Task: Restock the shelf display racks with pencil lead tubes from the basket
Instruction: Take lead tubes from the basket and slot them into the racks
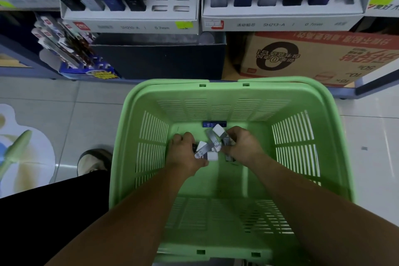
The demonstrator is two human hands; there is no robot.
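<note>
- The fingers [190,139] of the left hand [185,153] are curled around a small bunch of grey pencil lead tubes [204,150] with white caps, down at the bottom of the green basket [151,136].
- The right hand [244,146] sits just beside it, its fingers closed on more tubes [218,136], one white cap sticking up between the two hands.
- The two bunches cross each other in the gap between the hands; "HB" is legible on a couple of them.
- One dark blue tube [213,124] lies alone on the basket floor, just beyond the hands, against the far wall.
- The basket stands on the tiled floor [75,110] in front of the shelving, with both forearms reaching down into it.
- Above, on the shelf, stand two white display racks: the left rack [129,19] holds black, grey and blue tubes marked HB 0.7, with several slots on its right side open; the right rack [280,19] holds a row of grey, blue and black tubes.
- Under the racks sit a dark box [159,60] and a printed cardboard carton [323,54].
- A shoe [95,161] shows on the floor left of the basket.
</note>
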